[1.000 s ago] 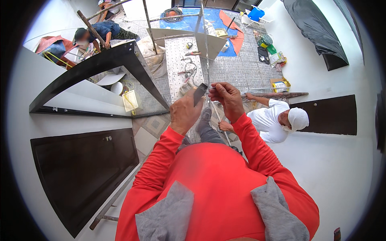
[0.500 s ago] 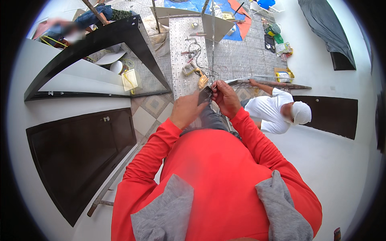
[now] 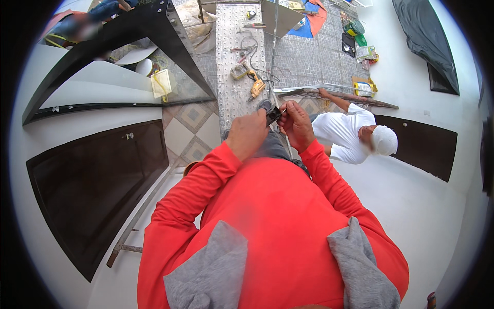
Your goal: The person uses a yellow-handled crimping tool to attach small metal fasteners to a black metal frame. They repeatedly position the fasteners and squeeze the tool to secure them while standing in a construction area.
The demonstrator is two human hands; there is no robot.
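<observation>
My left hand (image 3: 247,135) is closed around a small black boxy object (image 3: 272,116), whose exact kind I cannot make out. Close beside it, my right hand (image 3: 298,126) is pinched at the object's right side. Something thin and pale shows at those fingertips, too small to name. Both hands are in front of my waist, over the near end of a perforated metal plank (image 3: 226,77). Just beyond them on the plank lies a yellow power drill (image 3: 256,86) with a dark cord (image 3: 252,54).
Pliers (image 3: 254,26) and a tape measure (image 3: 250,14) lie farther along the plank. A large black frame (image 3: 182,56) stands left. At right, a person in a white shirt (image 3: 347,134) reaches toward a long board (image 3: 339,96). The tiled floor is well below. Another person works at far left.
My view has tilted downward, so the plank and drill sit higher or nearer in it. Both hands have shifted slightly right, still together at the black object.
</observation>
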